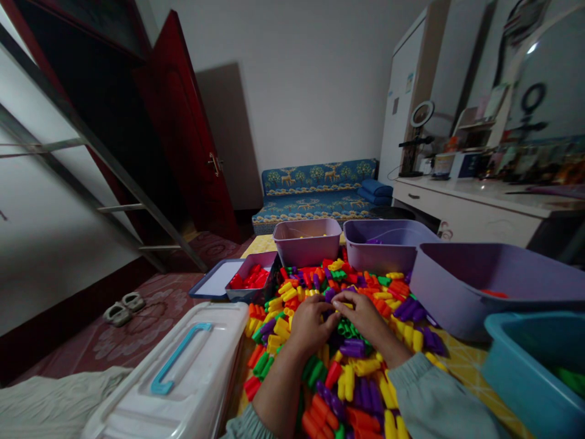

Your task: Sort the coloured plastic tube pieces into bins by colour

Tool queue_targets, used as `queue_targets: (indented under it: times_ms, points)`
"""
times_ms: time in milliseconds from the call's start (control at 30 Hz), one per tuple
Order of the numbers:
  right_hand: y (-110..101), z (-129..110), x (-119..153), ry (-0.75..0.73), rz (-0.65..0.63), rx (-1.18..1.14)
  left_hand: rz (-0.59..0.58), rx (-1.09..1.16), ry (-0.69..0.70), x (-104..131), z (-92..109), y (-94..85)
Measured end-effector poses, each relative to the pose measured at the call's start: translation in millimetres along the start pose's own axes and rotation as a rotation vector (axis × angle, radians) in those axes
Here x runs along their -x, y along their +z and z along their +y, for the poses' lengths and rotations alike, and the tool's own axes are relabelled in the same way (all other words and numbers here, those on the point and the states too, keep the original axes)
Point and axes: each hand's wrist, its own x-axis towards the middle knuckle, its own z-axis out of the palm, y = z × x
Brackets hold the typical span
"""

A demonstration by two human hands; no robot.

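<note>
A large heap of coloured plastic tube-like pieces (354,349) lies in front of me, in red, orange, yellow, green and purple. Over its middle, my left hand (312,322) is closed, fingers curled towards the right hand; whatever it grips is hidden. Beside it, almost touching, my right hand (361,310) pinches with thumb and forefinger at a small yellow plastic piece (348,305). How that piece meets the left fingers cannot be made out. Green pieces (348,329) lie just under the right hand.
Around the heap stand a pink tub (307,247), a purple tub (384,256), a larger lavender tub (457,305) and a blue tub (525,366). Red pieces fill a small box (237,294) at the left. A lidded white box (183,372) sits nearer me.
</note>
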Motion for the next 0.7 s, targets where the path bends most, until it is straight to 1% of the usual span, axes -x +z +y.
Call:
queue_targets:
  times_ms: [233,700]
  points:
    - [-0.1,-1.2,0.9,0.013,0.005,-0.006,0.008,0.003,0.009,0.2,-1.6,1.0]
    - [-0.5,-1.8,0.4,-0.003,0.009,-0.009,-0.010,0.005,-0.005,-0.1,1.3,-1.7]
